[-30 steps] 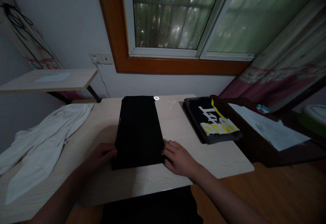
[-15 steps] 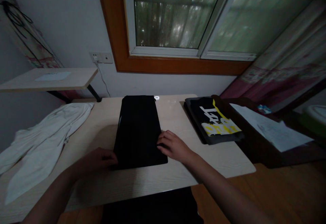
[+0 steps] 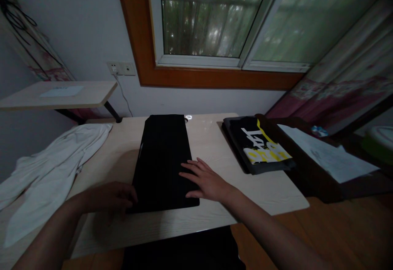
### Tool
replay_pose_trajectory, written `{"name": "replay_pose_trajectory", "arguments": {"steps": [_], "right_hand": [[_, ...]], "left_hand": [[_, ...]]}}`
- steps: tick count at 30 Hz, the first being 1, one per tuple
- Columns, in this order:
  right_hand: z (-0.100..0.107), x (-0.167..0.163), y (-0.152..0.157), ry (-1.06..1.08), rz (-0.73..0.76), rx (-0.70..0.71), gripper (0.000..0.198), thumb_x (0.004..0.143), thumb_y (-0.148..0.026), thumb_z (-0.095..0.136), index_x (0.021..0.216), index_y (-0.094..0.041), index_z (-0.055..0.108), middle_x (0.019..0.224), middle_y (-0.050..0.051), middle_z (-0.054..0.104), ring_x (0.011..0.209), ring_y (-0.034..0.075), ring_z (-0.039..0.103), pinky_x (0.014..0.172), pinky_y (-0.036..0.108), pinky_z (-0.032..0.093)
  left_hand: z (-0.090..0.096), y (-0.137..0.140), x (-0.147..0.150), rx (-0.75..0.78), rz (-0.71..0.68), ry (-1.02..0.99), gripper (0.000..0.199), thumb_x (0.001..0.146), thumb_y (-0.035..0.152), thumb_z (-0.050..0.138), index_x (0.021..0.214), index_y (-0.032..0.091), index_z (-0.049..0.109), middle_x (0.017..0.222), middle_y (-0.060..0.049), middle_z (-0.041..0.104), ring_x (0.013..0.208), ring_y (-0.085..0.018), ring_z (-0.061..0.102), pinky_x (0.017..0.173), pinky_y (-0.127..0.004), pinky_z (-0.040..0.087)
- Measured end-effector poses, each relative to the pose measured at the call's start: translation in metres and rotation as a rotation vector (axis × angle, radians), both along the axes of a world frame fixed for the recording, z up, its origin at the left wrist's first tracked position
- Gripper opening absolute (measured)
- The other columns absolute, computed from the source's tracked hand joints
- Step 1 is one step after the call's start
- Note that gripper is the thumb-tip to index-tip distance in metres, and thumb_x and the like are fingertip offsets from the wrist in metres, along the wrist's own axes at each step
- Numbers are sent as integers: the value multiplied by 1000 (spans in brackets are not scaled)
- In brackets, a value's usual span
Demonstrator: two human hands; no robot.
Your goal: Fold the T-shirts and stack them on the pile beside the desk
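Note:
A folded black garment [image 3: 164,163] lies flat on the table as a long rectangle; its exact kind does not show. At its near left edge is my left hand [image 3: 115,197], the fingers loosely bent and a little apart, dim in shadow. My right hand [image 3: 207,182] rests on the near right side of the cloth, palm down with the fingers spread. Farther right, a folded dark T-shirt [image 3: 260,143] with white and yellow print lies on other folded dark cloth.
A crumpled white cloth [image 3: 58,163] covers the left part of the pale wooden table [image 3: 208,135]. Behind it stands a small raised shelf [image 3: 95,91] with a paper on it. A white sheet [image 3: 325,155] lies on dark furniture at the right, below the window.
The black garment has shifted slightly toward me and to the left at its near end. My right hand has spread its fingers onto the cloth; my left hand has moved slightly left and down.

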State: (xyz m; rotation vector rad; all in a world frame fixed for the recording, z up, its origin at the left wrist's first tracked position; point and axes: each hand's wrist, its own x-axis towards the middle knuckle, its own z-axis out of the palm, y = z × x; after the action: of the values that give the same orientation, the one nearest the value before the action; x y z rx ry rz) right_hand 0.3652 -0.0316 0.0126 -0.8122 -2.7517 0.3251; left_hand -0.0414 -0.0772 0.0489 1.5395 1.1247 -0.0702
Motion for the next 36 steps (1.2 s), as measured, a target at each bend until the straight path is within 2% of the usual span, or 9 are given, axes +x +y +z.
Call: {"name": "replay_pose_trajectory", "arguments": {"steps": [3,6,8,13,17,22,26,32,36], "right_hand": [[0,-1,-2,8,-1,5,75,88,-68,62,150,-29,48,157,12,45,147,32,35,122,61,21],[-1,-1,-3,19,-3,8,75,87,-67,65,149,-29,49,156,12,45,147,32,35,121,62,20],[-1,-2,-3,21,-7,6,74,87,-66,65,149,-29,49,156,12,46,147,32,35,121,62,21],[0,-2,-3,21,-9,-2,74,88,-68,63,149,-30,50,156,11,46,147,32,34,122,62,19],[-1,-2,-4,23,-10,0,72,88,-68,63,148,-30,50,155,11,47,147,33,35,122,62,19],[-1,-1,-3,40,-5,-4,70,88,-66,64,147,-29,52,154,10,48,147,33,35,122,62,18],[0,-1,-3,42,4,-3,70,88,-65,65,146,-29,53,153,11,50,146,33,36,122,63,19],[1,-2,-4,50,36,25,68,89,-62,66,146,-27,54,151,11,52,146,33,37,121,62,22],[2,-3,-4,47,58,34,65,90,-61,65,145,-27,55,150,10,53,146,32,37,122,60,23]], "left_hand": [[6,11,0,47,135,25,51,87,59,57,126,28,64,96,-5,73,72,-20,69,57,-27,52],[2,33,2,318,337,88,58,86,62,55,132,26,60,93,-4,71,65,-18,65,58,-28,51],[-7,52,3,494,442,129,59,85,61,56,131,24,59,95,-4,72,70,-19,67,64,-30,51],[-33,92,11,681,519,251,46,82,57,56,109,20,66,93,-6,71,83,-22,67,75,-33,50],[-40,109,20,822,510,355,38,79,56,59,85,19,65,89,-7,65,85,-23,63,79,-35,47],[-41,112,25,820,517,395,29,79,49,58,80,20,63,88,-6,64,83,-22,62,79,-34,45],[-43,106,24,779,608,327,27,85,47,51,85,21,59,85,-4,67,81,-22,64,78,-34,45],[-38,89,32,739,706,264,27,92,44,47,108,23,52,91,-4,70,85,-23,68,76,-32,46],[-34,77,40,741,701,281,51,91,49,52,134,23,43,93,-4,70,82,-24,69,75,-34,48]]}}
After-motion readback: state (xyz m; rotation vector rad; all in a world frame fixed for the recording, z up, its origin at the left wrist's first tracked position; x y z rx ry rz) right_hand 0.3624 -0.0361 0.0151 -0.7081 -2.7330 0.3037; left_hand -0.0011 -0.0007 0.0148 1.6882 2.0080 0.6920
